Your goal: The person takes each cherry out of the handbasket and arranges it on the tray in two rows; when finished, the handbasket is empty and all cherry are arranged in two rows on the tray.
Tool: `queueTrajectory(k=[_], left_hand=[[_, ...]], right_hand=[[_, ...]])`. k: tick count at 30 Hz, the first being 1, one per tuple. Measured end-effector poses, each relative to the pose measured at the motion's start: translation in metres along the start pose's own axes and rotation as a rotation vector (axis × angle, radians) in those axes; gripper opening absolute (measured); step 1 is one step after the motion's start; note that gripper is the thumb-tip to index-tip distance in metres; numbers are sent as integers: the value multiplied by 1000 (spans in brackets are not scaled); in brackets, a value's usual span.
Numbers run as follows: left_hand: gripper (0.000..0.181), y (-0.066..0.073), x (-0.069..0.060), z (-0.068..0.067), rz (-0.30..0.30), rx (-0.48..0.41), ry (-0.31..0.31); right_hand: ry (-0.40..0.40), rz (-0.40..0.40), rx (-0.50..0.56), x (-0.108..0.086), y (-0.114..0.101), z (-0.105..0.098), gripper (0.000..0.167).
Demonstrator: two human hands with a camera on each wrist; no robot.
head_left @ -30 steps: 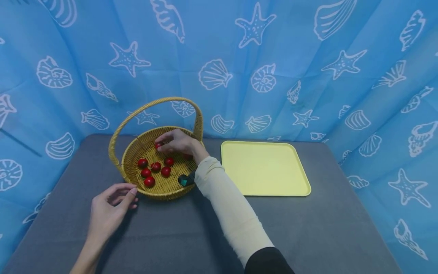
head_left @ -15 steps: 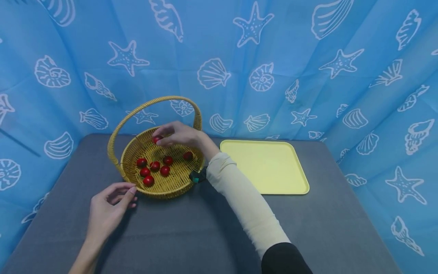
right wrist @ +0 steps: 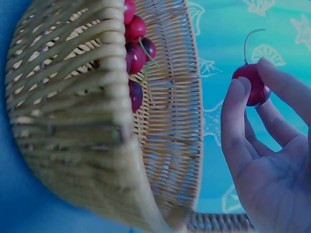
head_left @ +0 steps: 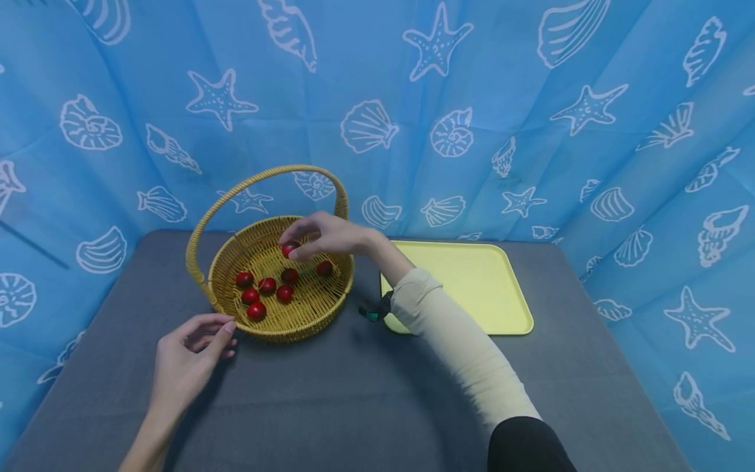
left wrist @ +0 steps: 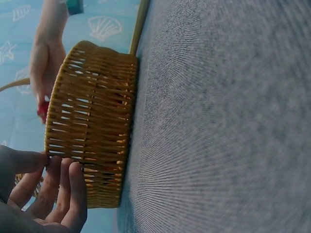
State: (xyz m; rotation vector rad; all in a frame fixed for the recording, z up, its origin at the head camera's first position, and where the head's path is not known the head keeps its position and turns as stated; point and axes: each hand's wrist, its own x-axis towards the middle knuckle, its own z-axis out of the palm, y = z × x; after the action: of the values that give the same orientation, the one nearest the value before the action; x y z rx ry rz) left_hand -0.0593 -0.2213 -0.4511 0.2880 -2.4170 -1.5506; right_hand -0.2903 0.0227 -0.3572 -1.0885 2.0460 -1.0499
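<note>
My right hand (head_left: 330, 236) pinches a dark red cherry (right wrist: 251, 83) between thumb and fingertips, its thin stem sticking up in the right wrist view. In the head view that hand is above the right back part of a round yellow wicker basket (head_left: 307, 328) with a tall arched handle (head_left: 203, 226). Several more cherries (head_left: 256, 311) lie on the basket floor, mostly left of centre, and a single cherry (head_left: 324, 268) lies at the right. With thumb and fingers, my left hand (head_left: 189, 360) grips the basket's front left rim (left wrist: 47, 141).
A pale yellow rectangular tray (head_left: 472, 282) lies right of the basket, partly covered by my right forearm. Grey cloth (head_left: 330, 406) covers the table. Behind it hangs a blue curtain (head_left: 401, 65) with white shell and starfish prints.
My right hand has lifted the cherry off the basket floor and shifted to the right with it. The forearm now crosses the tray's left part. My left hand stays at the rim.
</note>
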Motion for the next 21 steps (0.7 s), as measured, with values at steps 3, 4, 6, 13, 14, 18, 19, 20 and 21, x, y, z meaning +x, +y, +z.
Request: queueTrajectory(k=[3,4,6,13,14,18,19,20,21], left_hand=[[21,1,0,0,0,-7,0],[21,1,0,0,3,-9,1],[20,1,-1,0,10,-12,5],[19,1,-1,1,5,-7,9],[19,1,-1,1,6,-5,8],[19,1,0,1,13,-9,4],[19,1,-1,0,16,-11,3],[20,1,-1,0,17,-16,2],[20,1,-1,0,18,-21,1]], right_hand=[[-22,-18,19,-13,-3,-5,39],[-33,-23,36,-17,-4,-7,39],[-45,-30,52,-27,-6,-10,38],[-9,-6,78,-69,-1,-26,39],[1,8,81,-76,2,-28,39],[37,64,122,-100,12,-36,41],[47,74,130,-105,15,-38,41],[57,84,140,-110,18,-39,42],[67,94,144,-115,21,-40,42]])
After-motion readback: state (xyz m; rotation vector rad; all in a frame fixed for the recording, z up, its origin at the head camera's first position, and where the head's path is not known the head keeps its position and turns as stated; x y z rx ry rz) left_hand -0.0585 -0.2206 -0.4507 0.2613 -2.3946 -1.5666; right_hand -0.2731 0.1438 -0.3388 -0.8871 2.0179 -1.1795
